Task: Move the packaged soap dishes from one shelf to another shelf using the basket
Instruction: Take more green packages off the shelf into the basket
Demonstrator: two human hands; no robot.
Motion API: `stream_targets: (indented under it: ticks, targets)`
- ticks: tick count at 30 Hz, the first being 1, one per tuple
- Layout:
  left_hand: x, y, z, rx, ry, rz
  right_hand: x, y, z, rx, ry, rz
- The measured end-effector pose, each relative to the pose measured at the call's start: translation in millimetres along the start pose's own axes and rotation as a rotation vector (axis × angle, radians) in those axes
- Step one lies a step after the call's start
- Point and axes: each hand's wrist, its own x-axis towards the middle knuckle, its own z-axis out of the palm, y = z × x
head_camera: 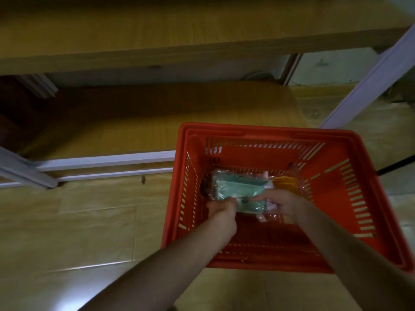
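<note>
Red plastic basket (350, 198) sits on the pale wood-look floor (89, 221) in front of the low wooden shelf (157, 122). Both hands reach inside: the left hand (221, 205) and the right hand (279, 203) each curl their fingers round the near edge of a green packaged soap dish (238, 186) lying near the bottom. An orange packaged soap dish (286, 182) lies just beside it, to the right

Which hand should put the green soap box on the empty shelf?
Probably the left hand. Both hands grip the green soap dish package inside the red basket, but the bare lower shelf lies to the left of the basket, on the left hand's side. The right hand would have to cross over.
</note>
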Motion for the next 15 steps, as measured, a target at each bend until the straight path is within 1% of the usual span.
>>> stream_targets:
  ticks: [1, 2, 5, 6, 8, 10, 13, 14, 15]
  targets:
    - [-35.7, 4.1, -9.7, 0.097, -0.079, 0.005, 6.9, 10.8, -20.0, 0.042, -0.006, -0.013]
    - [-51.6, 1.2, -10.0, 0.11, -0.099, 0.067, -0.4, 15.3, -33.5, 0.081, -0.005, -0.03]
    - [-87.7, -1.1, -17.0, 0.201, -0.264, 0.029, -61.6, 2.5, -41.0, 0.051, 0.038, -0.008]
    - [-89.9, -0.6, -15.6, 0.249, -0.333, 0.003, -68.0, 3.7, -45.4, 0.074, 0.044, -0.01]
    - [-99.8, 6.0, -19.1, 0.315, -0.437, -0.023, -75.1, 5.3, -49.0, 0.013, 0.045, -0.005]
    - [-105.2, 15.0, -24.3, 0.357, -0.452, -0.004, -70.1, 9.3, -53.9, 0.008, 0.045, -0.043]
    - [-104.0, 28.6, -34.9, 0.455, -0.455, 0.04, -94.3, -1.6, -41.2, 0.077, 0.01, -0.088]
    - [-101.4, 35.2, -38.9, 0.494, -0.458, 0.072, -100.5, -3.4, -38.9, 0.109, -0.019, -0.104]
    - [-98.3, 41.9, -42.7, 0.557, -0.441, 0.151, -104.6, -4.0, -38.5, 0.151, -0.052, -0.126]
